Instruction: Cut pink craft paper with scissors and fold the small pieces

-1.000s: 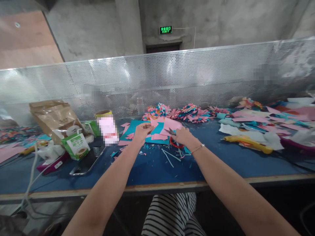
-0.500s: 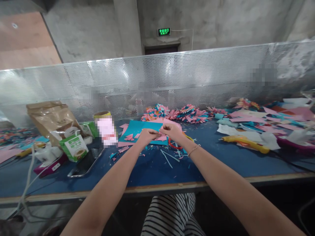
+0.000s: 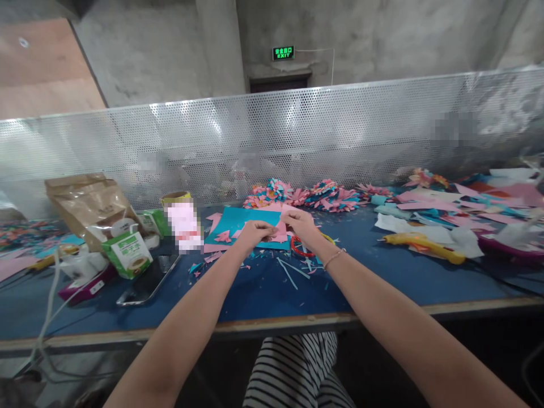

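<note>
Over a blue paper sheet [image 3: 233,220], my left hand [image 3: 256,233] is pinched, with whatever is between its fingertips too small to make out. My right hand [image 3: 298,222] is closed close beside it, its fingertips at a bit of pink paper [image 3: 281,230]; whether it grips that piece is unclear. Small pink cut pieces [image 3: 223,236] lie on the blue sheet. A red ring-shaped thing [image 3: 301,248] is partly hidden by my right wrist. Thin pale strips [image 3: 289,273] and scraps are scattered on the table in front.
On the blue table [image 3: 272,300], a phone [image 3: 148,280], green packet [image 3: 128,255] and brown bag [image 3: 91,207] stand or lie left. Pink-blue paper flowers [image 3: 334,195] sit behind. A yellow glue gun [image 3: 425,247] lies right. A perforated metal screen [image 3: 318,130] spans the back.
My hands have moved slightly apart, my right hand a little up and to the right. More pink paper shows between them.
</note>
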A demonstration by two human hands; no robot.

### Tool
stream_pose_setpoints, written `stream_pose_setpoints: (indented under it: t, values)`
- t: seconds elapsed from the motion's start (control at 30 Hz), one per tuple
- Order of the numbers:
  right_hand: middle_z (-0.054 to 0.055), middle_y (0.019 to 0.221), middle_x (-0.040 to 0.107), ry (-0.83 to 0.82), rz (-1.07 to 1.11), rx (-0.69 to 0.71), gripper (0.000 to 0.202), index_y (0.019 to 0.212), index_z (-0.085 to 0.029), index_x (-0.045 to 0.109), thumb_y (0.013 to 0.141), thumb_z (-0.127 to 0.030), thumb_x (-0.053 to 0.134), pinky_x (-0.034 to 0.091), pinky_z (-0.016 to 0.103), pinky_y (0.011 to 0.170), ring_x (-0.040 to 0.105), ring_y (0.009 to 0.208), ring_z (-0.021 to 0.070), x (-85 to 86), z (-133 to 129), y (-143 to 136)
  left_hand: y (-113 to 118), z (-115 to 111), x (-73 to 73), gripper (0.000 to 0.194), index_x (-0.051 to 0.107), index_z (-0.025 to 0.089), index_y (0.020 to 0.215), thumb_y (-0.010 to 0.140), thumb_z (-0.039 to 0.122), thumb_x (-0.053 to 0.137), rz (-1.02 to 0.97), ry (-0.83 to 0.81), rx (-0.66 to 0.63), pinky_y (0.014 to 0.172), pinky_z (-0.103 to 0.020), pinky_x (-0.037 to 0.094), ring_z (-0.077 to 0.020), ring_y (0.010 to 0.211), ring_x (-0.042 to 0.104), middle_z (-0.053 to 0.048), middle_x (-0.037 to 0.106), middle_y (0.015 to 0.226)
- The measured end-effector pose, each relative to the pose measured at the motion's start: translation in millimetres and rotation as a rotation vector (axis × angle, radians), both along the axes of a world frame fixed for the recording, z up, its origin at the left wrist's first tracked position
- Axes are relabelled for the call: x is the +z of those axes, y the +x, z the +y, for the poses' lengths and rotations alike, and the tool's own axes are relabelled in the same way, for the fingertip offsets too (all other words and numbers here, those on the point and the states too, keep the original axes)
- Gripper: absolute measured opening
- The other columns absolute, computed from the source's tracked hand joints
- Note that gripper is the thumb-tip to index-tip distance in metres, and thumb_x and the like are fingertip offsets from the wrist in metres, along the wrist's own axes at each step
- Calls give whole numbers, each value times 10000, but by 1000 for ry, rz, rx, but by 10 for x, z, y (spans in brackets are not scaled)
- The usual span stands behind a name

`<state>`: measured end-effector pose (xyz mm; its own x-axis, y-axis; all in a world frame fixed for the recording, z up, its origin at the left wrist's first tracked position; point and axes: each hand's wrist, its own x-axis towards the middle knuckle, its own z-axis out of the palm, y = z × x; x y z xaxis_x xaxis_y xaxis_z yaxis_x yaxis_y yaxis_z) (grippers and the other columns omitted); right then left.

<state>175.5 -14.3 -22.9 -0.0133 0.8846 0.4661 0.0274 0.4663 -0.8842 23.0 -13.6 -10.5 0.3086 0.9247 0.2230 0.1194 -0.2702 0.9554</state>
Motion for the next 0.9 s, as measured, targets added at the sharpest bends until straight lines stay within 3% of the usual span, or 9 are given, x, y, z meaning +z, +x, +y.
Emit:
stream_pose_setpoints:
  t: [0.13,0.2,0.3,0.43,0.57,0.67,0.77,0.9]
  values:
    - [-2,586,535,-139,48,90,271,605,-158,535,642,-426,520,420,247,563,499,559,108,5,-6,-10,-29,57,-31,253,656,147,612,442,320,731,-111,-90,80,524,-223,369,-85,536,494,-21,587,588]
    - [8,612,566,-158,-7,117,239,628,-154,555,610,-392,562,432,249,583,533,597,120,-4,2,-7,-46,68,-29,264,665,154,637,450,330,728,-120,-103,133,504,-210,348,-75,545,473,-31,600,635]
    - [7,607,579,-99,-145,98,171,638,-151,574,583,-311,597,434,240,584,547,601,117,-14,10,7,-61,64,-17,261,667,162,655,468,338,716,-128,-110,169,491,-206,339,-74,549,458,-37,611,664]
    - [9,601,572,-19,-216,64,200,641,-151,577,625,-350,570,435,239,562,540,581,113,-4,0,26,-58,48,-13,203,656,162,652,510,306,675,-84,2,185,528,-219,379,-91,586,488,-28,615,675]
    - [-5,543,527,3,-275,24,249,587,-147,533,619,-390,576,418,233,519,495,514,98,17,-26,24,-27,17,10,182,633,145,670,503,217,651,-102,107,153,584,-257,437,-105,595,515,-12,591,640]
    - [-26,522,483,31,-310,-1,273,582,-152,503,613,-411,585,389,223,492,454,484,83,29,-56,15,6,-16,35,148,613,138,681,543,188,603,-170,87,75,639,-282,465,-117,653,541,-16,583,675]
    - [-26,532,476,68,-359,-14,294,607,-151,515,621,-437,582,362,217,486,439,493,82,34,-79,14,27,-34,37,169,594,140,722,591,246,603,-217,37,-3,671,-291,472,-114,679,545,-10,567,696]
    - [-19,548,495,55,-371,8,322,649,-148,533,621,-466,576,352,218,488,441,506,87,31,-82,20,31,-32,16,260,573,134,731,578,331,649,-177,79,-1,654,-293,478,-110,645,542,-6,558,674]
